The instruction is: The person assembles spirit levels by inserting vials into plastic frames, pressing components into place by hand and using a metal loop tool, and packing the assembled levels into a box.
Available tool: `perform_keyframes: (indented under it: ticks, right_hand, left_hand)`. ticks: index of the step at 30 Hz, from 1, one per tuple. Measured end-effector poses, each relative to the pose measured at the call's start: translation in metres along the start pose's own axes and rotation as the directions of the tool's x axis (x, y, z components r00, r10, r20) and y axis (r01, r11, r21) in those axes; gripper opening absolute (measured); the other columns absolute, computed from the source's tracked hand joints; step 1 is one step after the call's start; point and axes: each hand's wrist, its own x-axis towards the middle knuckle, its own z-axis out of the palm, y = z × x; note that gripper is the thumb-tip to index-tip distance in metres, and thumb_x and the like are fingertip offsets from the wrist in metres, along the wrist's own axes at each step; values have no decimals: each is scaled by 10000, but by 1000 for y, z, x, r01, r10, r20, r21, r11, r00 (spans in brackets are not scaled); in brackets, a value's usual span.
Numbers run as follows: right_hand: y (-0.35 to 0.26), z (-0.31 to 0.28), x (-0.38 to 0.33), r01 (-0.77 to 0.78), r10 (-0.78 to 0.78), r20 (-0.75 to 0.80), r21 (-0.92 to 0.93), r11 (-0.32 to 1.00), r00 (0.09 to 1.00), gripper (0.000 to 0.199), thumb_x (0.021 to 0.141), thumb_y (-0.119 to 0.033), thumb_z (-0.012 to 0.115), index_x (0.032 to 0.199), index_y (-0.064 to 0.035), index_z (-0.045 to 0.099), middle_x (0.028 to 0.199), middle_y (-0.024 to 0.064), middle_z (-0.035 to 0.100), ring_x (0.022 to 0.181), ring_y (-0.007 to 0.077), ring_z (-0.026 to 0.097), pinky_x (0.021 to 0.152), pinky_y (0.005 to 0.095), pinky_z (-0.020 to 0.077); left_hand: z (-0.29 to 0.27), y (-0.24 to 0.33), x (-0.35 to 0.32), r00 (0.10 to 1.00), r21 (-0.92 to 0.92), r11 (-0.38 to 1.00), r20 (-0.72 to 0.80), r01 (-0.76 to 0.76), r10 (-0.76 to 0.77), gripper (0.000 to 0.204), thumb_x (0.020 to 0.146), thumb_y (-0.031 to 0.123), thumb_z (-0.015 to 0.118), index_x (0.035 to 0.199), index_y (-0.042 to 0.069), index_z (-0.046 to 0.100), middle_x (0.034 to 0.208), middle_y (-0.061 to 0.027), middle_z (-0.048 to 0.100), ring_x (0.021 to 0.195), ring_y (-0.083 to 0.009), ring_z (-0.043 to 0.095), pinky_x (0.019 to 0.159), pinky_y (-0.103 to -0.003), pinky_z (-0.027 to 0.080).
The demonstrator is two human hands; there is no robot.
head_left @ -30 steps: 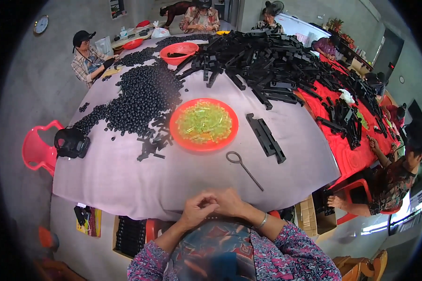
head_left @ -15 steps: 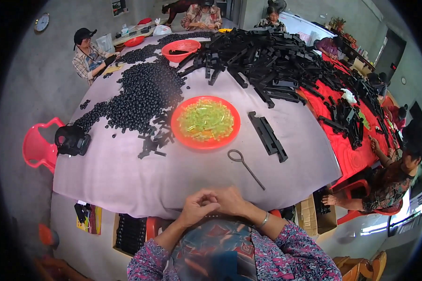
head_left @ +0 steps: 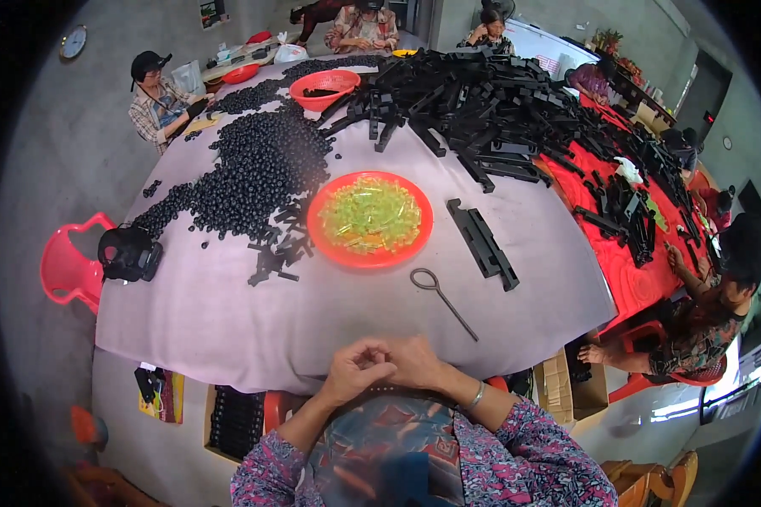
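My left hand [head_left: 357,370] and my right hand [head_left: 416,362] rest clasped together at the table's near edge, over my lap. Both are closed, fingers folded against each other, and I see nothing held in them. Straight ahead lies a red round plate [head_left: 314,232] heaped with small yellow-green translucent tubes [head_left: 372,211]. Between it and my right hand is a metal rod with a looped end [head_left: 444,306]. Two long black plastic bars [head_left: 484,245] lie side by side to the right of the plate. Small dark flat pieces [head_left: 279,253] are scattered to its left.
A heap of black round beads [head_left: 262,160] spreads over the left. Black plastic bars [head_left: 482,110] pile up at the far right, beside a red basket [head_left: 324,82]. A black bag-like object [head_left: 129,252] sits at the left edge. Co-workers sit around the pink-clothed table [head_left: 203,321] and red-clothed table [head_left: 638,291].
My hands stay clasped in the same place. At the far side, a co-worker has raised a hand to the head. The co-worker at the right has shifted the lower hand slightly.
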Motion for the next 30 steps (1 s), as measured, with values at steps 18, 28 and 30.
perform_keyframes:
  ticks: [18,28,30]
  right_hand:
    - [-7,-4,1,40,-39,-14,38,998,999,349,771,-313,761,1038,-122,642,886,112,697,787,354,674,640,467,528]
    - [-3,-5,0,46,-44,-51,51,998,998,358,763,-307,782,1043,-121,659,873,126,699,789,364,676,645,466,529]
    - [-3,-5,0,27,-26,-37,37,999,999,361,760,-309,785,1040,-121,658,872,127,699,787,367,675,644,467,529]
  left_hand:
    - [1,3,-2,996,-25,997,-46,73,-74,211,870,-15,708,1068,30,652,842,46,552,767,-30,537,678,-192,449]
    - [0,-5,-2,999,-26,999,-28,33,-34,228,896,32,712,1117,13,658,966,-4,671,870,-60,615,756,-222,509]
    - [0,-5,-2,999,-52,998,-27,36,-37,228,898,34,710,1119,11,658,983,-8,675,885,-62,618,765,-224,512]
